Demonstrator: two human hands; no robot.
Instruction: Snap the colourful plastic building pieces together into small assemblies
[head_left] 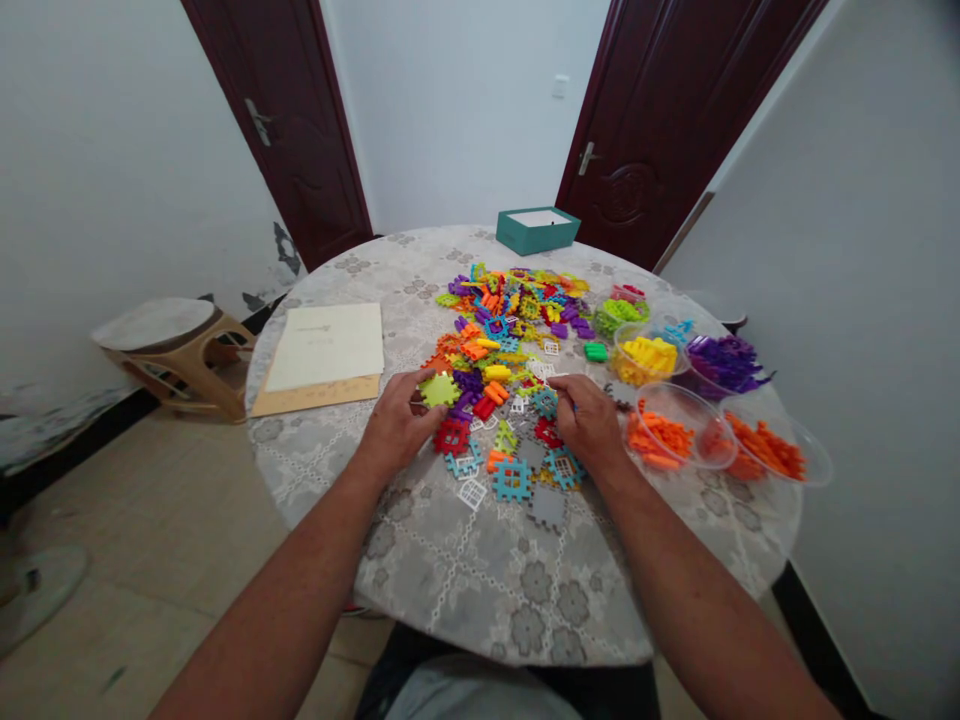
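Note:
My left hand (399, 422) is closed on a yellow-green plastic building tile (439, 389) with toothed edges, at the left side of a loose heap of pieces. My right hand (589, 420) is at the heap's right side, its fingers bent together; what they hold, if anything, is hidden. Between the hands lie toothed pieces, among them a red frame tile (452, 437), a blue frame tile (512, 480) and a grey tile (548, 507). White window pieces, such as a small lattice (472, 494), lie among them.
Clear tubs of sorted pieces stand on the right: green (622, 312), yellow (646, 358), purple (721, 362) and orange (661, 438). At the back stands a green box (537, 232). A cream sheet (328, 345) lies left. A stool (176, 345) stands beside the round table.

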